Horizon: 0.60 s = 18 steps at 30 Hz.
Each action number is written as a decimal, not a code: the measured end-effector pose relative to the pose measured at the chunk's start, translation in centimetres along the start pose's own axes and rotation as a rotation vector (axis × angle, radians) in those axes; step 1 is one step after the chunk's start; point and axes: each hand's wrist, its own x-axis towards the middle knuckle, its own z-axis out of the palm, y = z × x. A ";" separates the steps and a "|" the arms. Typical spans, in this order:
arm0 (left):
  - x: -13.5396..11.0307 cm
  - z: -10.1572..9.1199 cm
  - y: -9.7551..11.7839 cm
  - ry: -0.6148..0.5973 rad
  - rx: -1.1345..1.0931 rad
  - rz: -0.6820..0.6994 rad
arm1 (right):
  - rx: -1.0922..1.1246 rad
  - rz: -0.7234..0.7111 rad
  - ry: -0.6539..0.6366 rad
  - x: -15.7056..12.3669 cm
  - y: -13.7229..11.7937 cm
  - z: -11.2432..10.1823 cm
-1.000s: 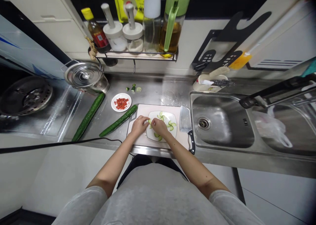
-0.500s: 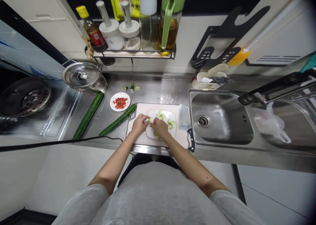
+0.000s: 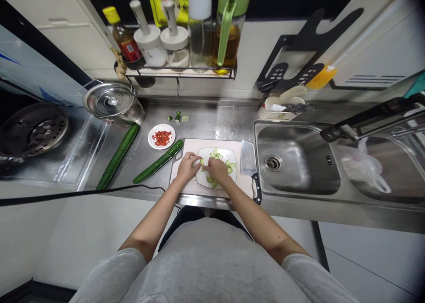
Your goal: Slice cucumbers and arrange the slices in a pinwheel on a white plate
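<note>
Left hand (image 3: 187, 166) and right hand (image 3: 217, 169) stay together over the near-left rim of the white oval plate (image 3: 234, 177), barely shifted from a second ago; right hand now slightly further over the plate. Left fingers pinch a thin pale-green cucumber slice (image 3: 202, 161); right fingers are bunched, their tips touching the same slice, which sits between the hands just above the rim. More slices lie fanned on the plate. The plate rests on a white cutting board (image 3: 229, 144). A steel cleaver (image 3: 248, 159) lies just right of the plate. A whole dark-green cucumber (image 3: 159, 162) lies left on the steel surface (image 3: 212, 123).
</note>
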 end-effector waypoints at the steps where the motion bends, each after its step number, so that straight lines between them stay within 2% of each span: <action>1: -0.1 0.1 -0.1 0.006 0.003 0.010 | 0.004 0.003 0.010 0.1 0.0 0.0; 10: 0.0 0.4 -0.8 0.027 0.053 0.056 | 0.018 0.005 0.010 1.0 -0.6 0.0; 18: -0.3 0.4 -0.1 0.061 0.044 0.050 | 0.026 -0.010 0.018 1.0 -0.6 0.0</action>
